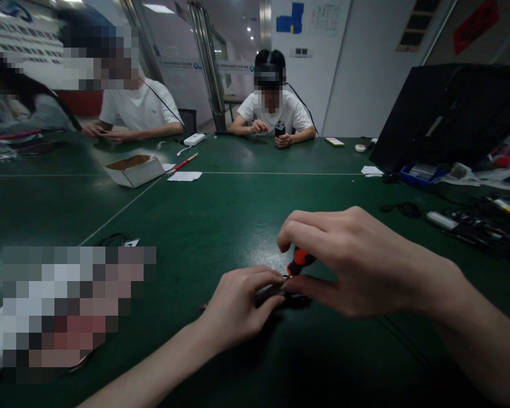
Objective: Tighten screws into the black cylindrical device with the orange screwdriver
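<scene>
My left hand (240,297) is closed around a small dark elongated object (268,293), pressing it on the green table (238,221). Its exact kind is unclear, as the fingers cover much of it. Over its right end, my right hand (352,260) grips a red and black screwdriver (301,259) with curled fingers. The screwdriver leans, its lower end down at the dark object. Whether the tip sits in a screw cannot be made out. My two hands nearly meet at the thumb and fingertips.
At the right stand a black monitor (442,113), a blue tray (420,175) and tangled cables (484,226). An open white box (142,173), a paper slip (185,177) and a red pencil (185,162) lie farther left. Other people sit across the table. The lower-left area is pixelated.
</scene>
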Motion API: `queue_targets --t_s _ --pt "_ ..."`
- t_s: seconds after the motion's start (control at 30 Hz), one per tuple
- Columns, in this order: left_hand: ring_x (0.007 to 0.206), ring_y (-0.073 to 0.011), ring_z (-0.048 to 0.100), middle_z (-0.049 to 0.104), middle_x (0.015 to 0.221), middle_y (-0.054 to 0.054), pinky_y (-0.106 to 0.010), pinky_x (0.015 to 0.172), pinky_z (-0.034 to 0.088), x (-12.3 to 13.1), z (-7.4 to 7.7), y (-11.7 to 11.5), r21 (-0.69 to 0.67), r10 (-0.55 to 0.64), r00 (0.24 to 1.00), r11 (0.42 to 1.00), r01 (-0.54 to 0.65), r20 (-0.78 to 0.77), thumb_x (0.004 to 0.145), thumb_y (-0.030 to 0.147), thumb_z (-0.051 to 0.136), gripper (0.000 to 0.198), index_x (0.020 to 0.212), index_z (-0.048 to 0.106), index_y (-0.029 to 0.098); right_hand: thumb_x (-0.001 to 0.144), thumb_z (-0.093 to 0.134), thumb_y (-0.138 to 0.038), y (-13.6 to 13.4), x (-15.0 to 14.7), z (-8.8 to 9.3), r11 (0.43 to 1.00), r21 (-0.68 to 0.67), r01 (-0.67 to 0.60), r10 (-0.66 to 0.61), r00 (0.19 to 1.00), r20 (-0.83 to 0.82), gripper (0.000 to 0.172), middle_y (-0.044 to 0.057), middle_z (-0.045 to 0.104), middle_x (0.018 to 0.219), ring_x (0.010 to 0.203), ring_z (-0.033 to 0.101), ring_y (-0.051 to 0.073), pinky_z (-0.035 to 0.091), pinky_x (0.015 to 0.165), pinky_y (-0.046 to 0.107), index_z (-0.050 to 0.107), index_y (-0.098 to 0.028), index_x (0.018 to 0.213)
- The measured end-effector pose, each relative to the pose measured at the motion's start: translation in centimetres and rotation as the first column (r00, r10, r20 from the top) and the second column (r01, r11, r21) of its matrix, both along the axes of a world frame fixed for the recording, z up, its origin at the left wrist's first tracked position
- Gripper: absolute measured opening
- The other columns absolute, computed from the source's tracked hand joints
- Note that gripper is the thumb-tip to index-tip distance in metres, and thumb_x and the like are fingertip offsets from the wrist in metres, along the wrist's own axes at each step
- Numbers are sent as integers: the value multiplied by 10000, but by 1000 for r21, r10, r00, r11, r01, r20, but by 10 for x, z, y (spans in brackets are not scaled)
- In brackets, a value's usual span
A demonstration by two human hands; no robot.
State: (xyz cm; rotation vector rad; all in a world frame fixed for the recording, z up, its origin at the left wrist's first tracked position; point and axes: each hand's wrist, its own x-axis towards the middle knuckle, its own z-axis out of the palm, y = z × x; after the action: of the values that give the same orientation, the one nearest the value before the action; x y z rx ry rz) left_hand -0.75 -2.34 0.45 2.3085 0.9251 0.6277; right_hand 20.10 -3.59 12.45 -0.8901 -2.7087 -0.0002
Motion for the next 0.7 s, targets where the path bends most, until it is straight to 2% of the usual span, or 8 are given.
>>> queue_targets --t_s 0.07,0.17,0.33,0.43,0.5,0.57,0.63,0.7 --pt "930 -210 679 731 1013 -40 -299 793 526 1 3 0 -13 -2 1000 1000 2 14 861 155 591 170 973 710 199 852 575 -147 -2 -1 0 995 -91 -49 47 999 -23 213 15 590 1007 747 526 116 342 558 241 504 -167 1052" --pt "914 -207 684 739 1004 -39 -301 787 524 1 5 0 -23 8 1000 1000 -7 25 868 148 573 190 985 715 196 847 572 -99 -3 -1 -1 992 -109 -65 63 998 -24 249 0 584 959 737 517 110 358 575 233 483 -171 1068" --pt "890 -203 684 741 964 -29 -289 748 519 1 7 0 -33 5 999 999 -4 47 877 149 554 176 919 717 201 925 549 -226 -1 -2 -4 999 41 -20 20 1000 4 89 -9 574 847 617 474 102 277 511 244 511 -179 989" --pt "828 -189 683 735 897 -24 -275 716 512 2 8 1 -39 5 999 999 -3 50 890 165 539 175 865 710 192 944 534 -334 0 -1 -3 994 110 24 -27 999 21 165 -17 553 729 558 440 106 218 492 261 529 -181 884" --pt "810 -186 678 733 881 -23 -271 704 511 2 8 1 -44 15 999 999 -13 41 886 165 535 181 877 713 193 925 559 -328 -1 -1 -1 998 60 30 -31 999 19 163 -11 573 742 578 461 107 231 500 260 536 -176 875" --pt "816 -192 676 733 874 -23 -273 702 513 2 8 1 -50 27 999 998 -26 29 877 163 534 194 910 721 200 891 583 -256 -3 -1 0 999 -46 -1 1 1000 3 103 -1 598 824 630 493 105 276 520 245 535 -170 919" --pt "814 -197 675 733 843 -22 -273 697 514 2 8 0 -54 42 999 998 -40 21 872 165 535 206 931 728 206 855 578 -172 -5 -2 1 991 -127 -42 40 999 -16 119 0 598 881 662 500 101 311 539 232 521 -169 959" --pt "803 -199 674 730 815 -21 -272 690 514 2 8 -1 -55 59 998 997 -58 22 864 165 544 203 931 732 208 836 563 -124 -7 -4 1 989 -137 -53 51 999 -14 152 -7 591 884 657 490 98 317 540 229 507 -172 969"
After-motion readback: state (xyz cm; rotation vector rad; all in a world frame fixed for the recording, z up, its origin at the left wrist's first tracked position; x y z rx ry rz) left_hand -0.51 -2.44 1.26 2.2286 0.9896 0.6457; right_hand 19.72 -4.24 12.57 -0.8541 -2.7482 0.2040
